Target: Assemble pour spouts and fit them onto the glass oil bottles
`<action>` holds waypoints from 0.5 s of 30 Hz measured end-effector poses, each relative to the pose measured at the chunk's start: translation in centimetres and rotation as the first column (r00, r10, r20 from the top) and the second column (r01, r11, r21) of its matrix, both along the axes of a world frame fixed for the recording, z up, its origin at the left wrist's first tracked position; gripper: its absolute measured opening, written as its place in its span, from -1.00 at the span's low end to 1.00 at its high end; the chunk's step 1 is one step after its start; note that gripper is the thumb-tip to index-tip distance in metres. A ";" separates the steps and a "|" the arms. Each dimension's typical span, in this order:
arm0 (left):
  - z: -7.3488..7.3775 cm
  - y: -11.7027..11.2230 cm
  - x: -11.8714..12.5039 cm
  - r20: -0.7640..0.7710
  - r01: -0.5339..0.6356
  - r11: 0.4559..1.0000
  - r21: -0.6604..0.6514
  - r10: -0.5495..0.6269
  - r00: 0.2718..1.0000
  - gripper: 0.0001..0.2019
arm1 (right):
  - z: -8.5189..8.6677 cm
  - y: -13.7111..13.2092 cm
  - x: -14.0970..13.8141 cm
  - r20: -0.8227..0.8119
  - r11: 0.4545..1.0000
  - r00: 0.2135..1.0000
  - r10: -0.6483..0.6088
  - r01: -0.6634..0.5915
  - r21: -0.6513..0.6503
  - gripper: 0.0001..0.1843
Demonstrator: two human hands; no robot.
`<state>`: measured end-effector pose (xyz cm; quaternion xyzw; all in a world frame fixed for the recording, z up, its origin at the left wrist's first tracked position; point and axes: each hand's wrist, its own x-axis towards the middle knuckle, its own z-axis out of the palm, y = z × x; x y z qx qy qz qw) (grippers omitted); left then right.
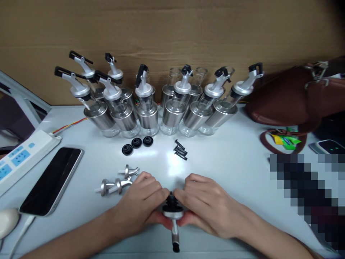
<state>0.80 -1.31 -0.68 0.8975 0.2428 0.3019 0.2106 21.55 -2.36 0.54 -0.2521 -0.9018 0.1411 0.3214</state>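
No lettering can be read for certain.
Pale letters on a green wrapper (289, 144) at the right of the tabletop (229, 158) are too small to make out; the green marks on a small device's dark display (333, 146) are likewise unclear.

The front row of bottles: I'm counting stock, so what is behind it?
Behind the front row stand more bottles: two at left wear pourers; bare glass necks show farther right. A brown panel rises beyond. The front row hides most of their lower parts.
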 end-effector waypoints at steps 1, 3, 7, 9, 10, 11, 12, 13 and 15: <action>-0.1 -0.1 0.0 -0.005 0.002 1.000 0.000 -0.002 1.000 -0.57 | 0.0 0.0 0.0 -0.001 1.000 1.000 0.002 -0.002 -0.012 -0.60; -0.5 -0.2 -0.1 -0.003 -0.008 1.000 -0.011 0.008 1.000 -0.56 | 0.0 -0.1 0.0 0.005 0.999 1.000 0.000 0.000 -0.049 -0.57; -0.9 -0.4 0.0 0.010 -0.045 0.998 -0.039 0.046 0.999 -0.57 | 0.1 -0.2 0.0 0.036 0.993 0.999 0.008 -0.003 -0.121 -0.51; -0.8 -0.4 0.0 -0.002 -0.038 0.998 -0.049 0.038 0.999 -0.56 | 0.2 -0.2 0.0 0.039 0.990 0.999 0.014 -0.008 -0.142 -0.50; -0.8 -0.4 0.0 -0.009 -0.033 0.998 -0.055 0.032 0.999 -0.55 | 0.3 -0.1 0.0 0.036 0.989 0.999 0.014 -0.008 -0.150 -0.49; -0.7 -0.4 0.0 -0.016 -0.024 0.998 -0.060 0.023 1.000 -0.54 | 0.3 -0.1 0.0 0.031 0.987 0.999 0.016 -0.011 -0.159 -0.49; -0.6 -0.3 0.0 -0.025 -0.012 0.997 -0.071 0.011 1.000 -0.54 | 0.3 -0.1 0.0 0.028 0.985 0.999 0.016 -0.011 -0.172 -0.48; -0.5 -0.2 0.0 -0.032 -0.002 0.996 -0.088 -0.001 0.999 -0.54 | 0.3 -0.1 0.0 0.029 0.982 0.999 0.015 -0.010 -0.189 -0.49; -0.5 -0.1 0.0 -0.030 0.011 0.991 -0.134 -0.015 0.999 -0.54 | 0.2 -0.1 0.0 0.035 0.972 0.999 0.018 -0.009 -0.233 -0.49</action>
